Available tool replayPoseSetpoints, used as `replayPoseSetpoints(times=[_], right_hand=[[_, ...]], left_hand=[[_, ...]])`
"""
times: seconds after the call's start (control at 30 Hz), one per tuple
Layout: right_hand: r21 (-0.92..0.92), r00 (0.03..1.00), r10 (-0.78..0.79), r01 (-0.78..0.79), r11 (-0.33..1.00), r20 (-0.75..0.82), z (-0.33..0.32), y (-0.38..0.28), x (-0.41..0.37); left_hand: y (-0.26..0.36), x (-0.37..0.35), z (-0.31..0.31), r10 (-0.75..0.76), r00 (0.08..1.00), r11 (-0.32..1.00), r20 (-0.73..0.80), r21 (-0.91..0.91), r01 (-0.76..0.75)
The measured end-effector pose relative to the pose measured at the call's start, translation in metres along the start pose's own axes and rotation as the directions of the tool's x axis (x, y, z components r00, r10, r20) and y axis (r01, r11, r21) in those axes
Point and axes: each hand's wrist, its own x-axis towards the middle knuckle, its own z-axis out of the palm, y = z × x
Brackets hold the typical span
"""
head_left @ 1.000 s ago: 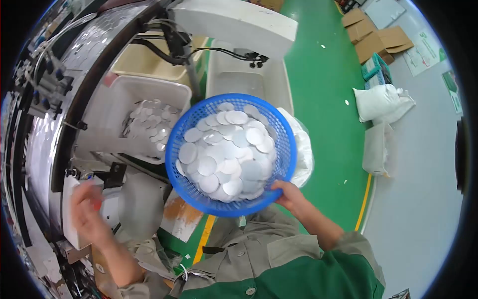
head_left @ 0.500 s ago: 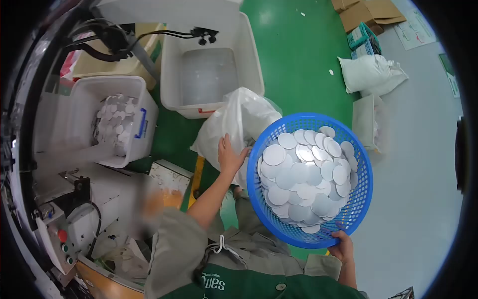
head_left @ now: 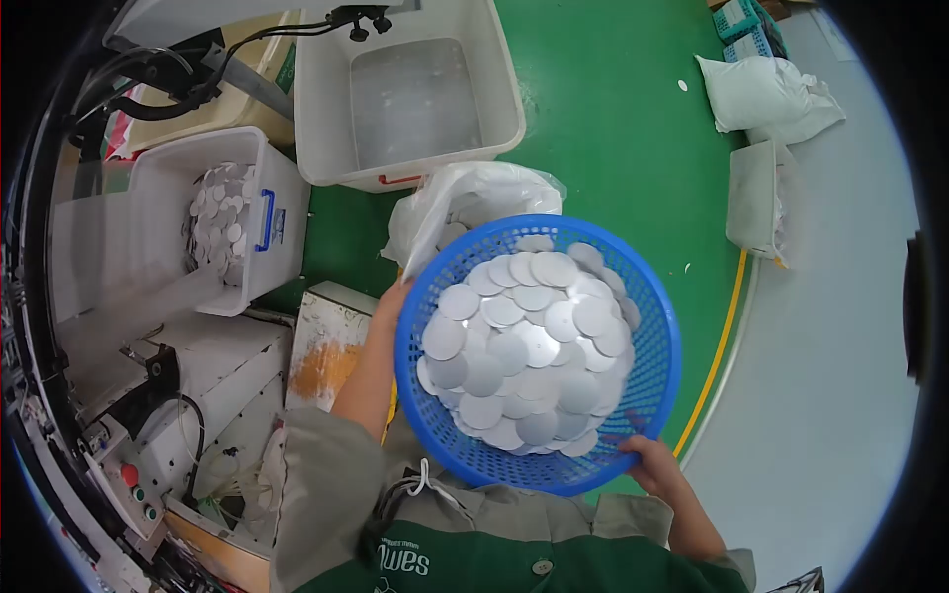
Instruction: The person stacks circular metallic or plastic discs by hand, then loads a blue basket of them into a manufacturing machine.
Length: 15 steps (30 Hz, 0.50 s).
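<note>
A blue plastic basket (head_left: 664, 331), its walls perforated, is heaped with flat silvery-white discs (head_left: 534, 346) in front of my body. My right hand (head_left: 652, 465) is closed on its near right rim. At the left rim is my left hand (head_left: 395, 298), beside the lower edge of a white plastic bag (head_left: 420, 222). Its fingers are mostly hidden behind the basket and the bag, so their grip does not show. The bag stands just beyond the basket, its mouth open, with more discs (head_left: 453, 234) inside.
A large grey-white bin (head_left: 509, 94) stands behind the bag. To the left, a clear box (head_left: 259, 247) with a blue latch contains more discs. A machine with a red button (head_left: 129, 474) is at lower left. White sacks (head_left: 761, 94) and a bin (head_left: 756, 203) stand far right.
The basket has moved left and towards me, with my right hand still on its rim. My left hand has shifted left and down, from spread against the bag to mostly hidden beside the basket.
</note>
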Motion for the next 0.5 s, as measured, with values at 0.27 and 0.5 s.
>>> replayPoseSetpoints(times=[0.27, 0.5], right_hand=[[-0.103, 0.982, 0.178, -0.171, 0.98, 0.068, 0.046, 0.043, 0.055], [-0.511, 0.873, 0.416, -0.244, 0.824, 0.254, 0.059, 0.03, 0.063]], left_hand=[[0.007, -0.021, -0.054, -0.154, 0.985, 0.912, 0.079, -0.373, 0.173], [0.002, -0.051, -0.037, 0.195, 0.93, 0.803, -0.313, 0.596, 0.032]])
